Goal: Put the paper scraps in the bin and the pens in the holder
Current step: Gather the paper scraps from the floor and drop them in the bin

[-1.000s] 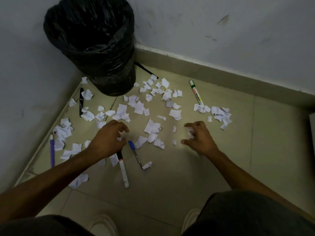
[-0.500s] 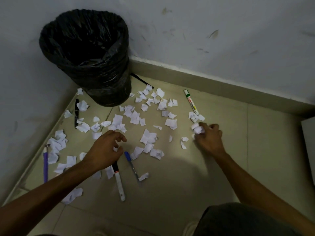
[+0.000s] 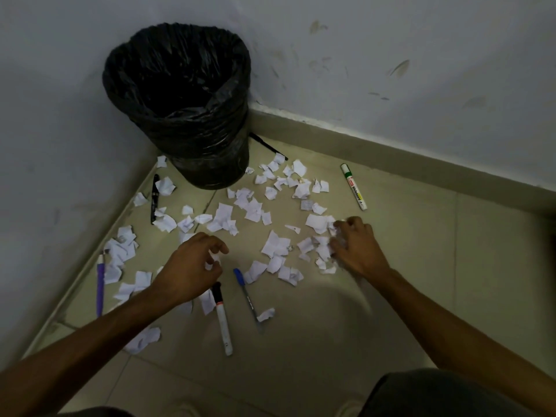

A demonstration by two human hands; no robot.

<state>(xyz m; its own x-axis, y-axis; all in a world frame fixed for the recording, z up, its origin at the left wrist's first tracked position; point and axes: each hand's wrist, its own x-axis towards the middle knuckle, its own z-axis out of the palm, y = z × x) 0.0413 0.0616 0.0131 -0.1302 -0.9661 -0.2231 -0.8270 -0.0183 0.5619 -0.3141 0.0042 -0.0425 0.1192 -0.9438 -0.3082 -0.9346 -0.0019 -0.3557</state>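
White paper scraps [image 3: 252,210] lie scattered over the beige floor in front of a bin lined with a black bag [image 3: 180,103] in the corner. My left hand [image 3: 192,266] is curled over the floor with a few scraps pinched in its fingers. My right hand [image 3: 355,248] presses on a heap of scraps and grips some. Pens lie about: a green-capped whiteboard marker [image 3: 354,187], a black-capped white marker [image 3: 222,319], a blue pen [image 3: 245,291], a purple pen [image 3: 100,284], a black pen [image 3: 154,197]. No pen holder is in view.
Another black pen [image 3: 268,146] lies behind the bin along the skirting. Walls close in at the left and the back. My knees and shoes fill the bottom edge. Bare floor tiles stretch to the right.
My right hand has swept left from near the green marker, dragging scraps into a heap by the middle. My left hand stays curled in the same place. The camera has tilted up slightly.
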